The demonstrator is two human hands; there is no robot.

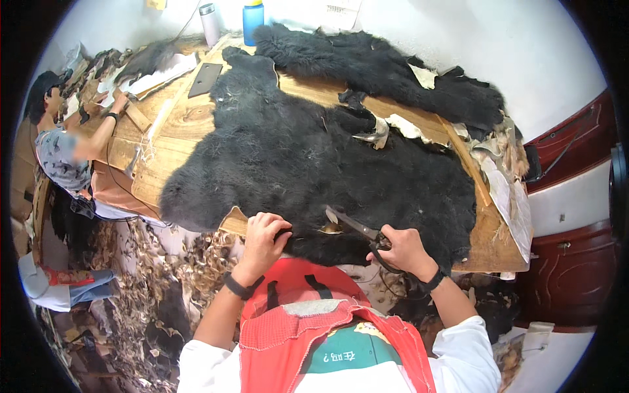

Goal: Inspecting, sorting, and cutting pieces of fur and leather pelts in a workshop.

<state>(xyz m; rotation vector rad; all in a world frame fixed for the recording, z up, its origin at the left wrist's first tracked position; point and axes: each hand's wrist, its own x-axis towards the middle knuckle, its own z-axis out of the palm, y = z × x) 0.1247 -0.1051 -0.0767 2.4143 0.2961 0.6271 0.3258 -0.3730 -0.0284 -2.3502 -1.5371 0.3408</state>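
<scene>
A large black fur pelt lies spread over the wooden table, its near edge hanging toward me. My left hand grips that edge with curled fingers, beside a pale turned-up flap of hide. In my right hand is a pair of dark scissors, the fingers wrapped round the handles. Its blades are apart and point left, at a small pale opening in the fur. Whether they are cutting there, I cannot tell.
Another black pelt lies along the table's back edge. A blue bottle and a pale tumbler stand behind. A dark flat block sits at left. Another person works there. Fur scraps cover the floor.
</scene>
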